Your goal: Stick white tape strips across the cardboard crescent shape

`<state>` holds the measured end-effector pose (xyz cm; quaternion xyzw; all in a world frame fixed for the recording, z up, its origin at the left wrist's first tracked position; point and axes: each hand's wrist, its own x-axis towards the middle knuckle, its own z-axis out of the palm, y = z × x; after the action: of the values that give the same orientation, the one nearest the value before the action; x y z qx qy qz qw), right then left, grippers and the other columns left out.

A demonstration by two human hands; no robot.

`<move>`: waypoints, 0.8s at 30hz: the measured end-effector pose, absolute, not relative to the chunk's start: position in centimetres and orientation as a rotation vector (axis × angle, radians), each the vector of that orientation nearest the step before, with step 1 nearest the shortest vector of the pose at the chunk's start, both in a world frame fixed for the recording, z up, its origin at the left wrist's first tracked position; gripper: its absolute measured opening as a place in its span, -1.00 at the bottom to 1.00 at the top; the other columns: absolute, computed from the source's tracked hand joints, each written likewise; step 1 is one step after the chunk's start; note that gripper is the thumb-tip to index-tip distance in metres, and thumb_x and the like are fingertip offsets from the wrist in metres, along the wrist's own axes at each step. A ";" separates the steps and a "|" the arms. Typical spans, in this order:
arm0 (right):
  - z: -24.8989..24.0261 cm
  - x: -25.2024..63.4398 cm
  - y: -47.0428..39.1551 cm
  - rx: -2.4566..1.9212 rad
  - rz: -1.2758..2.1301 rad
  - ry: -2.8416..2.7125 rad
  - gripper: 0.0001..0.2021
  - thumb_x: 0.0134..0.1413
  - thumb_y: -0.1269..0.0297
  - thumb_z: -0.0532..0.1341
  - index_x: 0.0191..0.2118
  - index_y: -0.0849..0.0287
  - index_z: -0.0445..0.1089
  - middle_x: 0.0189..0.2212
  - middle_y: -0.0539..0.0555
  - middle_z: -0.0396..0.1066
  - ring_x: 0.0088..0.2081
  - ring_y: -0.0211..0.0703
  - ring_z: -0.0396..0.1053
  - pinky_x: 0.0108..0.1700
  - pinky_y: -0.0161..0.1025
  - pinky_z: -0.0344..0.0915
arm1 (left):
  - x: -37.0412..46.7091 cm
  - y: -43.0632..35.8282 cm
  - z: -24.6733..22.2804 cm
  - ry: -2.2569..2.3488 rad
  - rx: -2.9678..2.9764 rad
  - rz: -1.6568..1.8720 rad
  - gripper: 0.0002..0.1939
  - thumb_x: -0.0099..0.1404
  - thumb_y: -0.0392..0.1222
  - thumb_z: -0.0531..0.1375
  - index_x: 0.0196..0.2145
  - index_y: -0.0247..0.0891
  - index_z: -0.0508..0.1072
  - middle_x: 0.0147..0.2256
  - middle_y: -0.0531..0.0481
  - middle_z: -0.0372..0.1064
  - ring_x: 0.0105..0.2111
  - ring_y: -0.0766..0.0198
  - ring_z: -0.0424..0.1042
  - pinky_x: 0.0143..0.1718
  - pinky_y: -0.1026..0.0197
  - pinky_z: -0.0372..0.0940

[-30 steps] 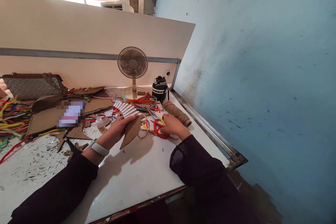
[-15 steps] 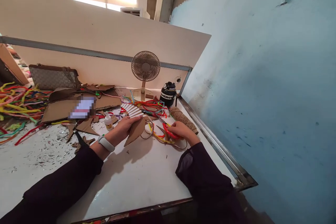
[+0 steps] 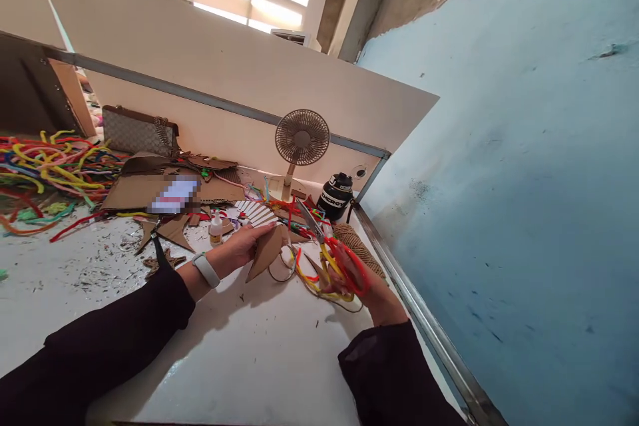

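My left hand (image 3: 244, 244) is closed on a piece of brown cardboard (image 3: 267, 254), held above the white table. A white striped fan-shaped piece (image 3: 255, 213) shows just beyond the fingertips. My right hand (image 3: 349, 273) is wrapped round the red and yellow handles of a pair of scissors (image 3: 313, 219), whose blades point up and to the left. Between the hands lies a thin metal ring (image 3: 283, 271). Yellow and red pipe cleaners (image 3: 305, 279) lie on the table under the right hand. Beside that hand is a roll of twine (image 3: 357, 244).
A small fan (image 3: 302, 138) and a black bottle (image 3: 335, 196) stand at the back. Further left are a glue bottle (image 3: 216, 229), a phone (image 3: 174, 196), cardboard sheets (image 3: 127, 192), a handbag (image 3: 137, 131) and piled pipe cleaners (image 3: 60, 163). A metal edge (image 3: 424, 309) borders the table's right.
The view has shifted, so the scene sits further right. My right hand has lifted the scissors off the tabletop, with their blades now raised. My left hand still holds the cardboard.
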<state>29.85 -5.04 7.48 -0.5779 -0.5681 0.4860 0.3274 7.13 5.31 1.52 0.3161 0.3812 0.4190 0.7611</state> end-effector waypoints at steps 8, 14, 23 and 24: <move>5.3 27.6 -6.7 -1.261 1.666 -1.265 -0.37 -0.16 -0.45 0.13 -0.28 0.08 0.31 -0.57 -0.06 0.18 -0.62 -0.31 0.12 -0.36 -0.06 0.45 | 6.7 6.0 1.4 0.841 0.662 0.958 -0.77 0.04 -0.14 0.39 -0.40 -0.35 0.52 -0.50 -0.09 0.55 -0.55 0.18 0.49 -0.52 0.20 0.35; 5.1 26.8 -7.3 -1.473 1.537 -1.411 -0.33 -0.14 -0.47 0.07 -0.20 0.08 0.24 -0.66 -0.14 0.12 -0.71 -0.35 0.05 -0.57 -0.19 0.36 | 6.8 6.2 0.9 0.853 0.673 1.027 -0.64 -0.03 -0.06 0.43 -0.34 -0.35 0.51 -0.45 -0.11 0.56 -0.47 0.18 0.51 -0.44 0.22 0.36; 2.6 27.0 -7.1 -1.428 1.531 -1.510 -0.38 -0.06 -0.45 0.02 -0.27 0.09 0.14 -0.66 -0.16 0.17 -0.74 -0.38 0.09 -0.61 -0.27 0.33 | 7.0 6.1 0.4 0.879 0.685 1.055 -0.69 -0.04 -0.06 0.42 -0.40 -0.31 0.50 -0.52 -0.05 0.53 -0.54 0.19 0.47 -0.50 0.20 0.34; 2.8 26.8 -7.1 -1.429 1.534 -1.509 -0.38 -0.07 -0.45 0.03 -0.28 0.09 0.14 -0.66 -0.16 0.16 -0.75 -0.39 0.09 -0.62 -0.28 0.32 | 7.0 6.1 0.3 0.882 0.687 1.059 -0.69 -0.05 -0.07 0.43 -0.41 -0.31 0.50 -0.53 -0.04 0.52 -0.55 0.20 0.47 -0.51 0.20 0.33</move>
<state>26.84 -7.07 2.75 -0.5317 -0.5615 0.5709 0.2757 7.01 6.11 0.34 0.3108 0.3988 0.4786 0.7178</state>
